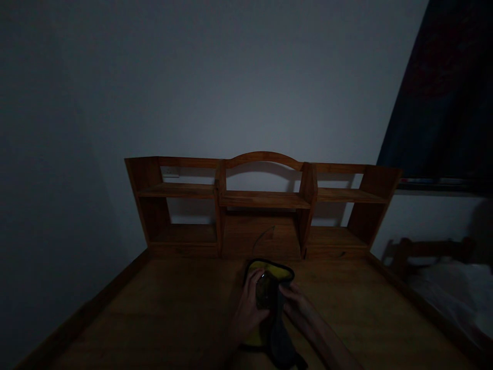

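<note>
A yellow and grey cloth (283,339) with a black border lies on the wooden desk in front of me, its yellow side up at the far end and its grey side folded over on the right. My left hand (246,311) is curled around a dark, shiny, rounded object (263,292) on top of the cloth; it looks like glass, but the dim light hides its exact kind. With thumb and fingers, my right hand (298,304) grips the grey fold of the cloth, close against the object's right side. Part of the object is covered by my left fingers and the cloth.
Behind the cloth, a wooden shelf unit (265,199) stands along the desk's back edge. Raised wooden rims border the desk (165,313) left and right. On the right are a dark curtain (442,103), a wooden chair back (435,248) and a pale plastic-looking bundle (458,288).
</note>
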Tool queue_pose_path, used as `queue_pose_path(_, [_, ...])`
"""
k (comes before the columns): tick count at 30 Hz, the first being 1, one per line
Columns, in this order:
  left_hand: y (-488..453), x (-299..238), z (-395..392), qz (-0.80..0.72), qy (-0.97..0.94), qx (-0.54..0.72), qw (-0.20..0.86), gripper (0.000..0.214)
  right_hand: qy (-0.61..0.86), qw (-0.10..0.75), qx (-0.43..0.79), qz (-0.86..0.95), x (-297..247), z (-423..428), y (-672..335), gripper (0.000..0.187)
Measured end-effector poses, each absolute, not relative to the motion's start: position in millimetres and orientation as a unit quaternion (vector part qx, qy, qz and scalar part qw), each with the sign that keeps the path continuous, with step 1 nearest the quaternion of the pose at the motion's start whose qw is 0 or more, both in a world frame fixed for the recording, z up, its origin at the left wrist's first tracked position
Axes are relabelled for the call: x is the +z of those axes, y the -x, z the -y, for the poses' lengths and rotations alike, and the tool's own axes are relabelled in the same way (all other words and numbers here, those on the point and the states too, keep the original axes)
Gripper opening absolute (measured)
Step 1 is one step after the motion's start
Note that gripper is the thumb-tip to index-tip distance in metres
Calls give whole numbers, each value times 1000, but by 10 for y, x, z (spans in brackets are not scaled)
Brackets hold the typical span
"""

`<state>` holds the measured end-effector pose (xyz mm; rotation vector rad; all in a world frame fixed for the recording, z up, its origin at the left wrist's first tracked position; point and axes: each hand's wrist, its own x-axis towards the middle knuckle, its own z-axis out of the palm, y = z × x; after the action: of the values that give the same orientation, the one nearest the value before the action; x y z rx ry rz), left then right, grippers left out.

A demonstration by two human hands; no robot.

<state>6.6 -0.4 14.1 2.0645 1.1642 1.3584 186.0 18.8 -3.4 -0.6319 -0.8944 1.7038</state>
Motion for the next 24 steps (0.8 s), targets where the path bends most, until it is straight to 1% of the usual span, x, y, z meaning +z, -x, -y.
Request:
queue_pose_path(8, [-67, 170, 2, -427, -727, 494, 213, 81, 298, 526, 704, 372, 23, -151, -1831, 28])
queue_pose_path(15, [-52, 147, -11, -422, -737, 485, 210, 81, 292, 525, 702, 383, 49, -133, -1823, 34])
queue_pose_path(18, [-53, 137, -15, -416, -738, 486, 212, 81, 292, 527, 706, 373, 47, -137, -1824, 33])
queue_pose_path(21, [-63, 183, 5, -411, -733, 494, 225, 81, 294, 525, 710, 367, 7, -162, -1830, 32])
queue_pose_path(24, [-72, 245, 34, -410, -730, 490, 242, 81, 301, 521, 707, 372, -40, -196, -1837, 36])
